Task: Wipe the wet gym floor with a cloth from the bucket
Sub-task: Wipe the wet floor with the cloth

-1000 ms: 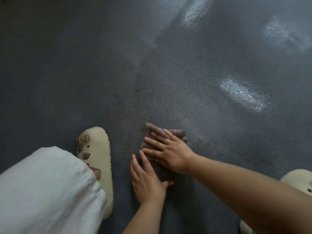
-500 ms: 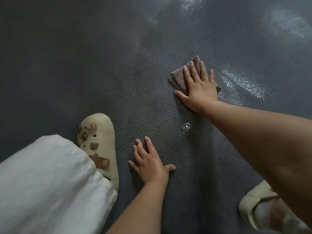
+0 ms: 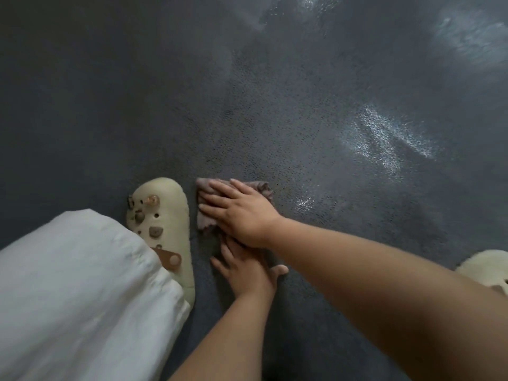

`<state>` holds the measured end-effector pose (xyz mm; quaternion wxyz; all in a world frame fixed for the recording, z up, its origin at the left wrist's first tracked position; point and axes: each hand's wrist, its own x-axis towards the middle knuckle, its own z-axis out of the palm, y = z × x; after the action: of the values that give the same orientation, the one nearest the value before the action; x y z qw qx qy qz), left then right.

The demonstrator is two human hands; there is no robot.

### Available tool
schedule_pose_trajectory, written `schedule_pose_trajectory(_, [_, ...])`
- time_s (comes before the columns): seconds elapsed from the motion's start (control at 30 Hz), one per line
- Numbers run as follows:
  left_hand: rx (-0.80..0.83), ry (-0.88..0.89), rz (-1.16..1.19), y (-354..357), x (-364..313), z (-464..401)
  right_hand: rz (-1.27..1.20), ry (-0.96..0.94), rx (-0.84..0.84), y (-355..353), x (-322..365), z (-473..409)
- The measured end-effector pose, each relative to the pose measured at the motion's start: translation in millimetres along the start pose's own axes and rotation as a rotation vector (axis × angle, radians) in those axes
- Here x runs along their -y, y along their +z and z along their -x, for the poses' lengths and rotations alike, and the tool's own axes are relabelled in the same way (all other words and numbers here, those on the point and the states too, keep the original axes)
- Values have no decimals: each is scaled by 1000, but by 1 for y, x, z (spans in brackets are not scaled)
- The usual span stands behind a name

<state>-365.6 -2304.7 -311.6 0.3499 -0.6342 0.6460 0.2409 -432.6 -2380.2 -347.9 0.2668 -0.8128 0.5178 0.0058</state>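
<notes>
A small mauve-grey cloth lies flat on the dark grey speckled gym floor, close beside my left shoe. My right hand presses on it with straight, spread fingers that point left and cover most of it. My left hand rests flat on the floor just below, fingers straight, their tips hidden under my right wrist. Wet shiny patches glisten on the floor to the right. No bucket is in view.
My left cream clog with charms stands just left of the cloth, half under my white trouser leg. My right cream clog shows at the right edge. More wet sheen lies at the top right.
My right hand has dragged the cloth back from the far right wet patch toward me and leftward, up to the left shoe. My left hand stayed planted on the floor.
</notes>
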Motion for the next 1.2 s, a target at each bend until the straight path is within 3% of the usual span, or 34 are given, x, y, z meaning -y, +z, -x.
schedule_pose_trajectory(0.1, [-61, -14, 139, 2, 0, -2, 109, 34, -14, -3, -30, 24])
schedule_pose_trajectory(0.2, [-102, -5, 186, 3, -1, -3, 143, 224, -90, -15, -73, 51])
schedule_pose_trajectory(0.47, [-103, 13, 191, 5, 0, -4, -15, 985, -271, -38, -151, 116])
schedule_pose_trajectory(0.57, [-104, 27, 204, 6, 0, -5, -65, 994, -320, -30, -124, 106])
schedule_pose_trajectory(0.7, [-117, 34, 203, 6, 0, -6, -6, 690, -368, 14, -51, 110])
schedule_pose_trajectory(0.8, [-134, 38, 226, 7, 1, -5, 16, 528, -243, 50, 2, 132])
schedule_pose_trajectory(0.97, [-153, 33, 241, 7, 0, -5, 215, 277, -186, 43, -42, 151])
schedule_pose_trajectory(1.03, [-153, 30, 233, 8, 0, -5, 228, 388, -209, 23, -78, 153])
schedule_pose_trajectory(1.2, [-147, 29, 222, 9, -1, -8, 90, 969, -273, -25, -167, 175])
